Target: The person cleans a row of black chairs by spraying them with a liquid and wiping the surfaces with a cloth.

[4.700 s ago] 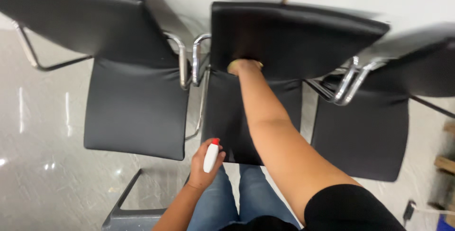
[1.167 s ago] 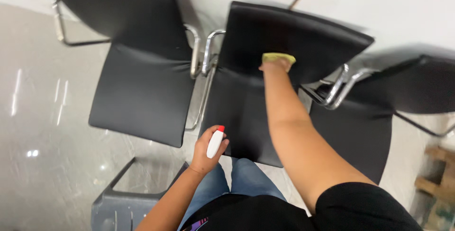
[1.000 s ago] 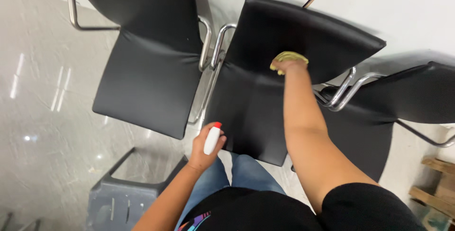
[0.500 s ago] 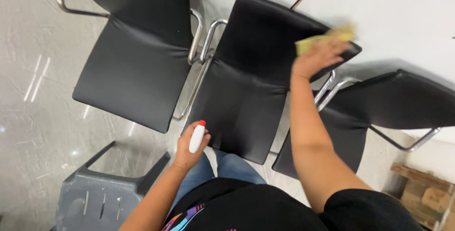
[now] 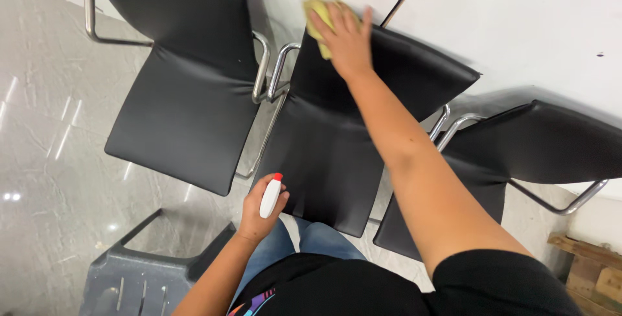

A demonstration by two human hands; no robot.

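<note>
While the right hand (image 5: 346, 37) pressed a yellow cloth (image 5: 319, 19) at the middle chair's (image 5: 330, 154) twelve-o'clock edge, the left hand's (image 5: 259, 206) grip, closed round a spray bottle (image 5: 270, 195), risked loosening unwatched.

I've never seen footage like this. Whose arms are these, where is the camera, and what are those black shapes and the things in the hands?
There is no machine here: a person wears a camera on the head, so the one picture looks straight down past their own arms and jeans.

The black shapes are three chairs with chrome frames, standing in a row against a white wall on a glossy grey floor. The right hand reaches forward and presses a yellow cloth against the top edge of the middle chair, at its backrest. The left hand stays close to the body and holds a small white spray bottle with a red tip.

Beside it stand the left chair and the right chair. A grey plastic stool sits at lower left.
</note>
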